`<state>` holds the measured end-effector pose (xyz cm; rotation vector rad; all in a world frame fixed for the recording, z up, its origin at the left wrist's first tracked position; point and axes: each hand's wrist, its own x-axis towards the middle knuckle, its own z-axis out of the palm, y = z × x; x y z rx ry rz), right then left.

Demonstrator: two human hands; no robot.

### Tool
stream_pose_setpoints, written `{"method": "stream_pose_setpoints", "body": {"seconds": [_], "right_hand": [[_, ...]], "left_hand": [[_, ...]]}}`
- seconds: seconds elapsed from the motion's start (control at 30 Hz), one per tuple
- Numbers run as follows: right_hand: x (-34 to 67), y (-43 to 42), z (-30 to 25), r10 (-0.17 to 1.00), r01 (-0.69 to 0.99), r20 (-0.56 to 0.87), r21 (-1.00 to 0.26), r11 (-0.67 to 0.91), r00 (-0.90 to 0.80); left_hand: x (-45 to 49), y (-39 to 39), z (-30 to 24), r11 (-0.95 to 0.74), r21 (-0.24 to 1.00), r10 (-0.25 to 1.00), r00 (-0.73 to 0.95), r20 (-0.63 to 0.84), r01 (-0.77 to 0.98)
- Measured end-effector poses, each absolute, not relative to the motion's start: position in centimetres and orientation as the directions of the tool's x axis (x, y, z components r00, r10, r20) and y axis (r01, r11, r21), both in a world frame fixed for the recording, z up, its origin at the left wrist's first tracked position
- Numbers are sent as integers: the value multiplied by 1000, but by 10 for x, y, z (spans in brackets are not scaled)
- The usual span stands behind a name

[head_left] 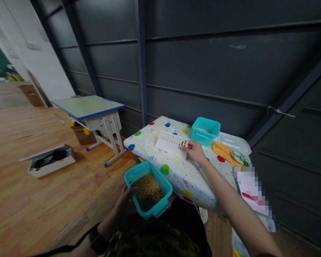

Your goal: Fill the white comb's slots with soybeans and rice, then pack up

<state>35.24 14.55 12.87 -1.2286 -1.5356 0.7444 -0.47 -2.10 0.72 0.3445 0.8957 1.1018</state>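
Note:
My left hand (pixel 126 198) grips the near left side of a teal plastic bin (pixel 158 181) filled with small tan beans (pixel 147 191), held low beside the table's front edge. My right hand (pixel 194 149) reaches out over the table and pinches the right end of a white slotted plastic panel (pixel 169 143) that lies on the polka-dot tablecloth (pixel 176 171). A second teal bin (pixel 204 131) stands just behind that hand.
An orange cloth (pixel 224 151) and a patterned plate (pixel 240 157) lie at the table's right, with a clear tray (pixel 237 142) behind. A blue-edged desk (pixel 89 107) stands at left, an open white box (pixel 49 160) on the wooden floor. A dark wall rises behind.

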Motion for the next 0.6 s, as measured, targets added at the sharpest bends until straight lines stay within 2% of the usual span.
{"method": "stream_pose_setpoints", "body": {"seconds": [0.2, 0.4, 0.6], "right_hand": [[349, 144, 130, 950, 291, 312, -908, 300, -6], [346, 143, 128, 958, 318, 285, -905, 282, -35], [343, 138, 133, 965, 305, 253, -916, 262, -71]], "left_hand": [[-3, -20, 10, 462, 665, 864, 127, -488, -587], [-5, -23, 11, 451, 701, 876, 121, -468, -552], [-4, -22, 12, 452, 688, 866, 92, -492, -568]]}}
